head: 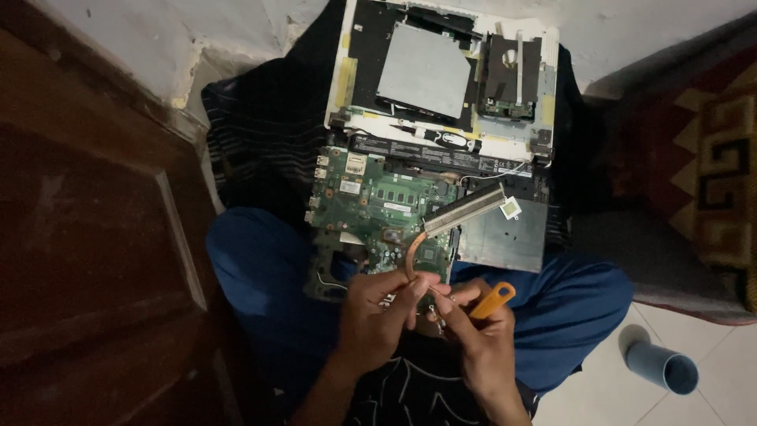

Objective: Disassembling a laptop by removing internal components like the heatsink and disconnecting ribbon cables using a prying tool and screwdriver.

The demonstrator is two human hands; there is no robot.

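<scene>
A green laptop motherboard (371, 207) rests on my lap, over blue trousers. My left hand (378, 315) pinches the lower end of a copper heat pipe (413, 249) that curves up to a finned heatsink (465, 210). Touching it from the right, my right hand (481, 331) grips a screwdriver with an orange handle (493, 300); the tip is hidden between my fingers. Beyond the board lies the opened white laptop case (441, 79) with a silver drive plate (426, 69).
A dark striped cloth (260, 118) lies under the case. A brown wooden door (87, 237) fills the left. A patterned rug (710, 158) lies at right, and a blue cup (662, 367) lies on its side on the white floor tiles.
</scene>
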